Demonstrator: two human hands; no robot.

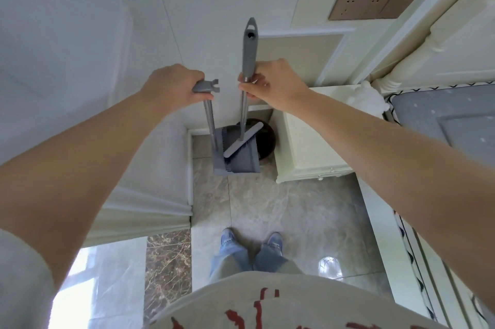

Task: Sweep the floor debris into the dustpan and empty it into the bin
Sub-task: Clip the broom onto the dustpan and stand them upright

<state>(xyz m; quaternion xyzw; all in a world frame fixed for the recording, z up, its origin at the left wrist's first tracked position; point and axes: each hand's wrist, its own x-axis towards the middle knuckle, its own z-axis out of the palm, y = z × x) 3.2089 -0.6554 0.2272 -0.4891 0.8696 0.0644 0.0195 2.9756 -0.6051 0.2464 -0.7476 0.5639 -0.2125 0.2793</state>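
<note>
Both arms outstretched, left hand (pixel 171 85) fingers curled, right hand (pixel 273 82) fingers pinching

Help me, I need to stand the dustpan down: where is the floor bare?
Bare tiles lie between the shoes and the dustpan. The corner is crowded: dustpan, broom and dark bin squeezed beside the cream cabinet.

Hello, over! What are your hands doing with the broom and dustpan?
Left hand grips dustpan handle. Right hand grips broom handle. Broom head sits in dustpan. Bin just behind.
</note>
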